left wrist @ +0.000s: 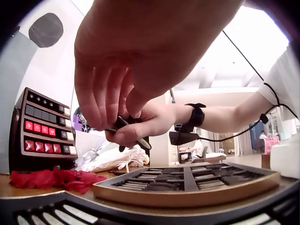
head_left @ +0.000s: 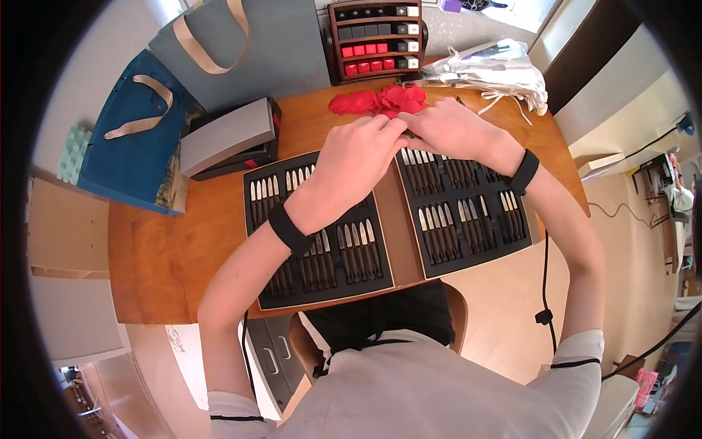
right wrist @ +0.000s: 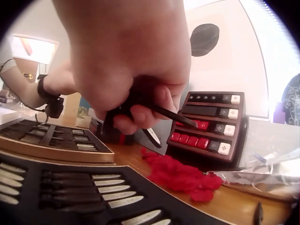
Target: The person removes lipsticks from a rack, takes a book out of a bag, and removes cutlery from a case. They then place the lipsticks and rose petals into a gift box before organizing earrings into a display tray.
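Observation:
Both hands meet above the far edge of an open two-part case [head_left: 406,227], whose dark inserts hold rows of slim pieces with dark handles and pale, pointed, blade-like ends. My left hand [head_left: 358,161] has its fingertips against those of my right hand [head_left: 461,132]. Between them, the left wrist view shows dark slim pieces [left wrist: 121,123], one with a pale blade-like end. My right fingers curl around a dark stick [right wrist: 173,115] that juts out to the side; a pale blade tip [right wrist: 153,137] hangs below. The fingers partly hide what is held.
Red crumpled petals or cloth [head_left: 365,101] lie just beyond the hands. Behind stands a wooden rack [head_left: 376,40] of red, black and white blocks. Silvery wrapping [head_left: 490,73] is at the back right. A grey-lidded box [head_left: 230,135] and a blue bag [head_left: 135,139] stand left.

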`<act>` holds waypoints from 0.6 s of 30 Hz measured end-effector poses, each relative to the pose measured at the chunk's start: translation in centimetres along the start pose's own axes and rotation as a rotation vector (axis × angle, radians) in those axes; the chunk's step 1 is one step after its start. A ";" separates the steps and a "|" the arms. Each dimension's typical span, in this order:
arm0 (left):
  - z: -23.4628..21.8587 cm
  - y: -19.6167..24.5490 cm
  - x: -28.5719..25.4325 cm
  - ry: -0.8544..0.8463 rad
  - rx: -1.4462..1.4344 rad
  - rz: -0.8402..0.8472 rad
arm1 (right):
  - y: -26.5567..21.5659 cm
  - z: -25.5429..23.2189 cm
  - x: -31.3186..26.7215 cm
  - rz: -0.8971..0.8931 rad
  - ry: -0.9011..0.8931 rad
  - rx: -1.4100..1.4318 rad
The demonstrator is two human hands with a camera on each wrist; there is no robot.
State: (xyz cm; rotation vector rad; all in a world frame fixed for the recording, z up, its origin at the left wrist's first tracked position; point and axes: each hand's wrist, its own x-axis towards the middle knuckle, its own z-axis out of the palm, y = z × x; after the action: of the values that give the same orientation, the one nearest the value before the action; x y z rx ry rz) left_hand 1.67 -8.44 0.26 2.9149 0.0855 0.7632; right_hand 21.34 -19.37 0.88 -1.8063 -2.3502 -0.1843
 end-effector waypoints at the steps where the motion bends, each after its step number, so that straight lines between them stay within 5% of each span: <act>1: 0.0 0.2 -0.1 0.004 0.023 -0.004 | -0.2 0.1 -0.1 -0.030 0.033 -0.013; 8: -0.1 0.8 0.8 0.120 0.120 0.015 | -0.6 0.9 -1.4 -0.029 0.100 0.030; 14: 1.5 0.0 1.8 -0.095 0.063 0.041 | 0.9 1.9 -3.0 -0.037 0.095 0.003; 18: 2.6 -0.3 2.9 -0.058 -0.200 0.084 | 2.0 1.7 -4.5 -0.010 0.105 -0.043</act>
State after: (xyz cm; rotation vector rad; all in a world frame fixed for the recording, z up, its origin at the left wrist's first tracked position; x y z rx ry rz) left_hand 5.47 -8.13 -0.58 2.7619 -0.1131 0.6573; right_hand 24.33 -22.78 -1.73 -1.7583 -2.3006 -0.3259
